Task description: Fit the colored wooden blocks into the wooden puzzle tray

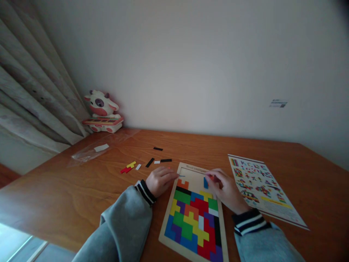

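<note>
Grey sleeves are framing the puzzle board [174, 213] at lower centre, where the right hand [226, 189] is pinching a red piece [211, 177] over the board's bare top rows, beside a blue piece [205, 182]. Pressed in askew, it is likely nudging seated neighbours loose. Left hand [160, 181], fingers loosely together, is resting on the desk [81, 189] against the board's upper-left edge, holding nothing I can tell.

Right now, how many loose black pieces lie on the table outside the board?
3: one farthest back, one slanted near the white bits, one just right of it. Hands may hide more.
</note>
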### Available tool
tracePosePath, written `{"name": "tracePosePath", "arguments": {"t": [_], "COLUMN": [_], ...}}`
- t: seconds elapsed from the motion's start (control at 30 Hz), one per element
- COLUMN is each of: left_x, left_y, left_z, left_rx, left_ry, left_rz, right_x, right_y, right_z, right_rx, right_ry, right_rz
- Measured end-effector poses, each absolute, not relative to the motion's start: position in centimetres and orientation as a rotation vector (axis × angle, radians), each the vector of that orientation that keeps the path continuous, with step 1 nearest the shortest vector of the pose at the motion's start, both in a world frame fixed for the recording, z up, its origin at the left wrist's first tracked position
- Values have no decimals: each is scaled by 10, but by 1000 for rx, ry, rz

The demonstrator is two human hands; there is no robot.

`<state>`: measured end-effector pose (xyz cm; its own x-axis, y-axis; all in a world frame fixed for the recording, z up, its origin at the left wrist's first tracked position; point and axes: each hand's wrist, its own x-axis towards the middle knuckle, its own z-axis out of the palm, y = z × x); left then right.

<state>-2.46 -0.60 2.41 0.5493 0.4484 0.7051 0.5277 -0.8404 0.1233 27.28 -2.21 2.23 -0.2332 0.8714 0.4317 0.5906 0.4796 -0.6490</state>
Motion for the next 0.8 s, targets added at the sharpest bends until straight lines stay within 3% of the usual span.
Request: {"name": "tracePosePath", "arguments": {"t": [0.2, 0.4, 0.8], "left_x": [16, 29, 37], "left_y": [-19, -14, -17], "left_z": [22, 19, 22], "left_rx": [-2816, -2883, -3097], "left_ry": [-738, -912, -744], "left_rz": [-1279, -1380, -1132], "right_x": [251, 272, 305], "right_y": [-35, -29, -35], "right_z": [35, 25, 16], "right_rx": [-1041, -1263, -1435], "right_ry": [-2065, -1874, -1872], "right_rz": [646, 769, 954]}}
